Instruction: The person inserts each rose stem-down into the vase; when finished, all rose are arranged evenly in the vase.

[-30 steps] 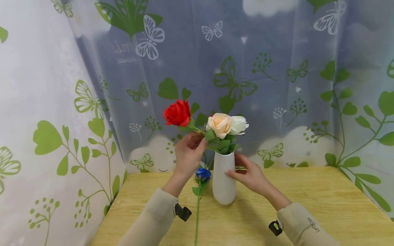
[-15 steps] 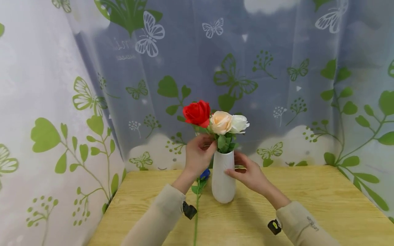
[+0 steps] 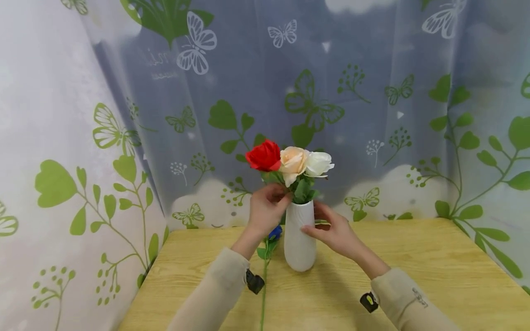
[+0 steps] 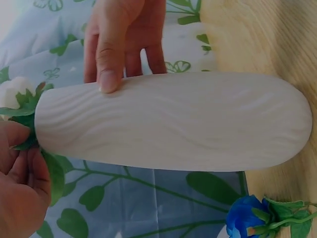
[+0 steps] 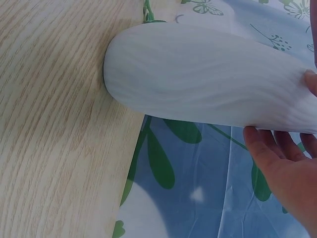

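A white ridged vase (image 3: 300, 239) stands upright on the table, holding a peach rose (image 3: 294, 162) and a white rose (image 3: 319, 163). My left hand (image 3: 267, 207) is at the left of its mouth, fingertips pinching the green stem of a red rose (image 3: 263, 155); that stem is mostly hidden behind the hand. The red bloom sits beside the peach one. On the vase's right side, my right hand (image 3: 337, 232) grips the upper body, thumb (image 4: 109, 79) in front and the other fingers (image 5: 253, 141) spread along the wall.
A blue rose (image 3: 275, 233) lies on the wooden table (image 3: 198, 266) left of the vase, its long green stem running toward the front edge. Behind the table hangs a patterned curtain (image 3: 248, 55) with leaves and butterflies.
My left hand has moved right with the red rose, bringing the bloom beside the peach one and more upright, then slightly lower. My right hand stays on the vase.
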Motion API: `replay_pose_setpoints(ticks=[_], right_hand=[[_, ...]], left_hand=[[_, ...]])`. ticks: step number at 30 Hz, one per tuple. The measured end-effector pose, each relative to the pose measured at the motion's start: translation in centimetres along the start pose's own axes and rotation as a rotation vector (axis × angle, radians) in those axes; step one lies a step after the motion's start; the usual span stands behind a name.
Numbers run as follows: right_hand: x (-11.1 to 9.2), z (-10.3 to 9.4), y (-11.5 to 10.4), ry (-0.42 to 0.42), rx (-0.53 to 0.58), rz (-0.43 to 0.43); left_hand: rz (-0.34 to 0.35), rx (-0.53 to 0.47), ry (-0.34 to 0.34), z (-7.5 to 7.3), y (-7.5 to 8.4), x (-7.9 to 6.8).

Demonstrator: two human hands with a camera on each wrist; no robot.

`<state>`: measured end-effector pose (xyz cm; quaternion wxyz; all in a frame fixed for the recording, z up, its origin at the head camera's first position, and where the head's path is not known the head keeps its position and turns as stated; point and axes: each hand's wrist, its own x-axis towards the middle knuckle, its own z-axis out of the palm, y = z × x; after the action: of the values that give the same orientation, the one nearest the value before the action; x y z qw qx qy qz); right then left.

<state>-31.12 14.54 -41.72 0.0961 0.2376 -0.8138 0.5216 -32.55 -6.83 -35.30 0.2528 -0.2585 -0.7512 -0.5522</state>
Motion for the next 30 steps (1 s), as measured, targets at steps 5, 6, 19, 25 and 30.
replay_pose_setpoints(ticks=[5,6,19,25,30], right_hand=[[-0.1,0.0,0.2,0.009,0.014,-0.004],[-0.1,0.0,0.2,0.009,0.017,-0.004],[0.0,0.0,0.2,-0.007,0.015,-0.001],[-0.1,0.0,0.1,-0.007,0.006,0.005],[-0.2,0.0,0.1,-0.005,0.001,0.009]], left_hand=[[0.063,0.080,0.009,0.6,-0.2,-0.4],[0.069,0.099,0.016,0.6,-0.2,-0.4],[-0.053,-0.041,0.195,0.0,-0.4,-0.2],[-0.052,-0.052,0.240,-0.4,0.8,0.2],[0.006,-0.048,0.240,-0.3,1.4,0.6]])
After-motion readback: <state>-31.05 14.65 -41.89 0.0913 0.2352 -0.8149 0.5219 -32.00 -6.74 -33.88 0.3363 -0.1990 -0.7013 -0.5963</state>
